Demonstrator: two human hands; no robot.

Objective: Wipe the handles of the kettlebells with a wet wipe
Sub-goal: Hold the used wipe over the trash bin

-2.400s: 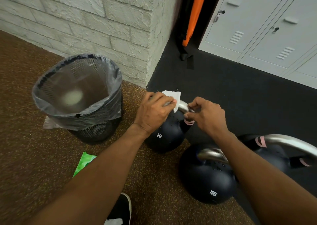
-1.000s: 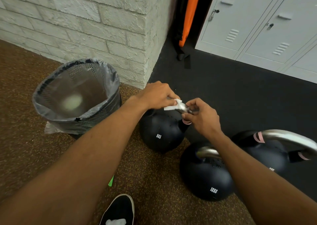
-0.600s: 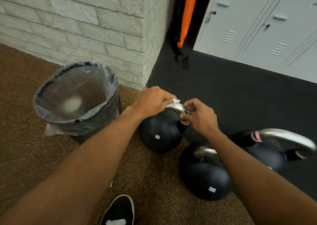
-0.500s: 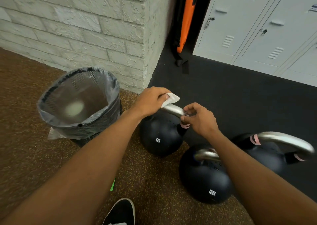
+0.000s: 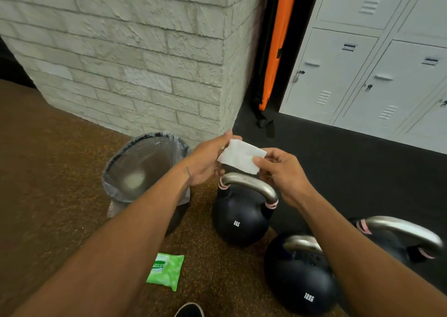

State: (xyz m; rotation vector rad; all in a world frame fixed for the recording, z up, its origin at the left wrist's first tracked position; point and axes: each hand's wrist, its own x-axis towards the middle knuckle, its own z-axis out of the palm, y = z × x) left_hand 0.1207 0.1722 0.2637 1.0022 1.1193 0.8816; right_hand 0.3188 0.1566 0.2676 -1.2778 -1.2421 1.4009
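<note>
A white wet wipe (image 5: 239,159) is stretched flat between my left hand (image 5: 208,158) and my right hand (image 5: 281,171), each pinching one edge. It hangs just above the steel handle (image 5: 251,183) of a black 8 kg kettlebell (image 5: 239,216), without touching it. A black 12 kg kettlebell (image 5: 300,283) stands lower right, its handle partly hidden by my right forearm. A third kettlebell (image 5: 396,241) with a steel handle sits at the far right.
A mesh bin with a plastic liner (image 5: 145,169) stands left of the 8 kg kettlebell, against a brick pillar (image 5: 150,58). A green wipes pack (image 5: 165,270) lies on the brown floor. Grey lockers (image 5: 377,75) and an orange pad (image 5: 278,43) are behind.
Both hands have lifted off the 8 kg kettlebell's handle, and the wipe is now spread out between them above it. The camera has tilted up.
</note>
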